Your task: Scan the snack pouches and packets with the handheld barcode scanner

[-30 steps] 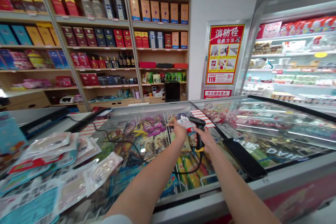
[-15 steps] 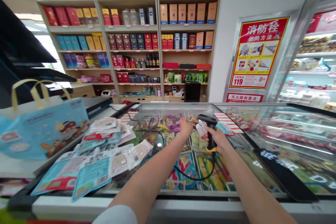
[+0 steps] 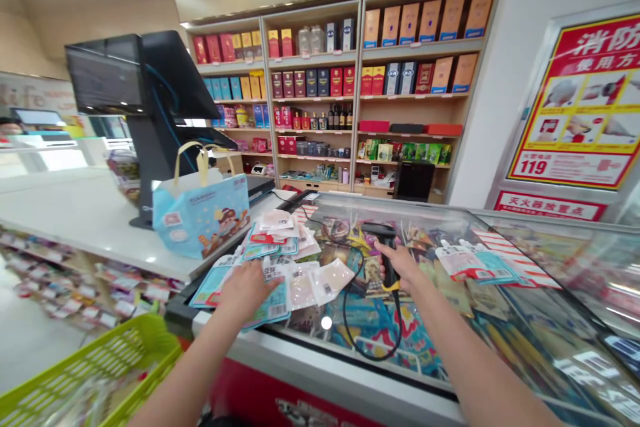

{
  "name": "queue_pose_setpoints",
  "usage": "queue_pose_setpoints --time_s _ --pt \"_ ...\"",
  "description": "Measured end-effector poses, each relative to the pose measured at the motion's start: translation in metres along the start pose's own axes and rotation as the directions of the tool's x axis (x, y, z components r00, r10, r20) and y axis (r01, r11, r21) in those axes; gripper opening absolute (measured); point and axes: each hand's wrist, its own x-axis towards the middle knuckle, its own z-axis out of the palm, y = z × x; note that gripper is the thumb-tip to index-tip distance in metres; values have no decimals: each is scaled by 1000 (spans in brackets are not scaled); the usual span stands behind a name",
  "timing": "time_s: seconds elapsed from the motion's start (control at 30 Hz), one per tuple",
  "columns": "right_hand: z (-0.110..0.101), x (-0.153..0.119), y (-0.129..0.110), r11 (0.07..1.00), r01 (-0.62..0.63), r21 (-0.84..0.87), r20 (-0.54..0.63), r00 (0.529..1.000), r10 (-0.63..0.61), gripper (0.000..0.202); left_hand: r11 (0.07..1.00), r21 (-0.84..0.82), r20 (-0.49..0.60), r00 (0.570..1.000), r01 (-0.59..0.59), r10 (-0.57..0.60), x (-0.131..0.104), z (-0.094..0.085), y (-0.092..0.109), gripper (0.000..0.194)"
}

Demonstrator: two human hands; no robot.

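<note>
My right hand (image 3: 403, 265) is wrapped round the grip of a black barcode scanner (image 3: 381, 232), which I hold over the glass top of the freezer. Its black cable loops below and runs back left. My left hand (image 3: 247, 290) lies over a pile of flat packets (image 3: 280, 303), blue and white with red parts, its fingers spread and touching them. Small clear packets (image 3: 303, 285) lie to the right of that hand. Several more white-topped packets (image 3: 480, 261) rest on the glass to the right of the scanner.
A light blue gift bag (image 3: 200, 217) and a black checkout monitor (image 3: 145, 80) stand on the white counter at left. Below left is a green basket (image 3: 95, 360) with things in it. Shelves (image 3: 315, 63) of boxes and bottles line the back wall.
My left hand has moved from near the scanner to the packet pile at left. The view has turned left, and the small packet by my right hand is no longer there.
</note>
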Motion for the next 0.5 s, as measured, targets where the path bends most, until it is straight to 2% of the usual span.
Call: queue_pose_setpoints --time_s 0.07,0.13,0.2,0.3,0.37,0.43,0.5 --pt "7 4 1 1000 -6 -21 6 1000 6 26 997 63 73 996 44 -49 -17 6 -15 54" --pt "12 9 2 999 -26 -44 23 999 27 26 994 39 128 986 104 -109 -25 14 -18 54" --pt "15 12 2 998 -38 -57 36 999 40 27 983 -48 146 975 177 -168 -25 19 -15 51" --pt "17 12 3 999 -16 -43 29 999 17 26 930 -263 94 967 255 -239 -20 23 -16 48" --pt "15 11 5 1000 4 -25 23 1000 -3 26 857 -442 54 962 265 -269 -20 25 -23 37" --pt "12 10 8 1000 21 -4 29 999 -21 28 744 -628 42 964 230 -263 -25 30 -33 24" --pt "8 9 10 999 38 14 32 999 -38 30 600 -783 12 968 165 -251 -34 37 -43 29"
